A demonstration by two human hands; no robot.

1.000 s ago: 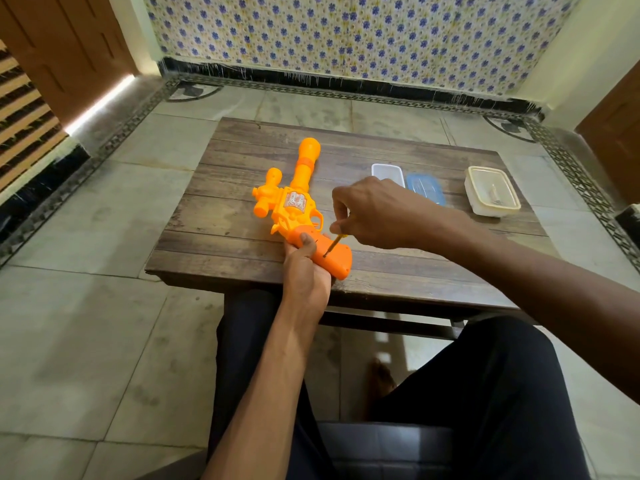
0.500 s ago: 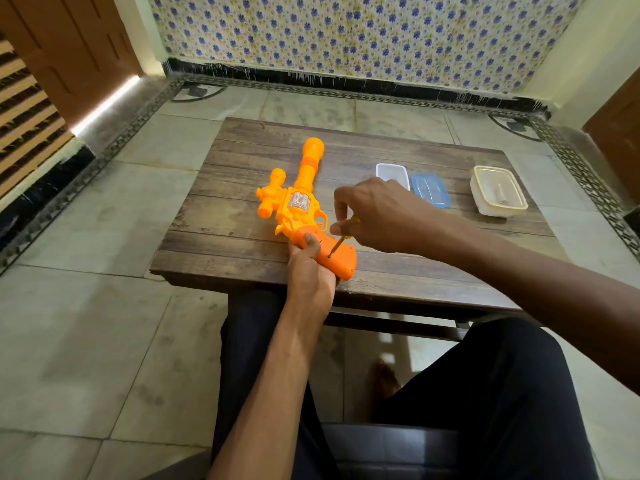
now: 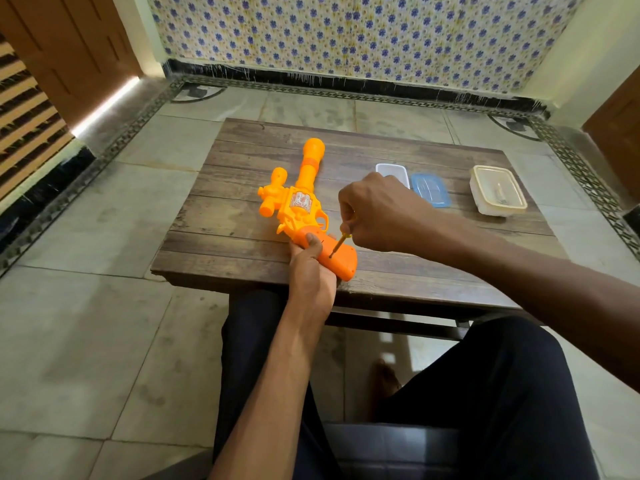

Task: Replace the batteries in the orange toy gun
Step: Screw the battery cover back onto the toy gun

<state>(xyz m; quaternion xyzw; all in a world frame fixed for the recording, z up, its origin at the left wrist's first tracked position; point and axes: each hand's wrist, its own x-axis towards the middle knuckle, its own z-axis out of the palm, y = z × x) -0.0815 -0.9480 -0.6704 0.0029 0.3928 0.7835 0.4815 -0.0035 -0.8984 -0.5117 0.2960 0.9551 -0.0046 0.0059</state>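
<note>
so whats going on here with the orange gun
A person seated at a wooden table is working on the orange toy gun lying on it. The left hand holds the gun's grip steady, thumb on top. The right hand pinches a small screwdriver with its tip on the grip, probably at a battery cover screw. Nothing is off yet. A clear tub, a blue lid and a lidded box sit to the right.

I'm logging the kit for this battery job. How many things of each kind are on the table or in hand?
Orange toy gun: 1
Screwdriver: 1
Plastic boxes: 2, the open clear box and the lidded cream box
Loose blue lid: 1
Total: 5
</note>
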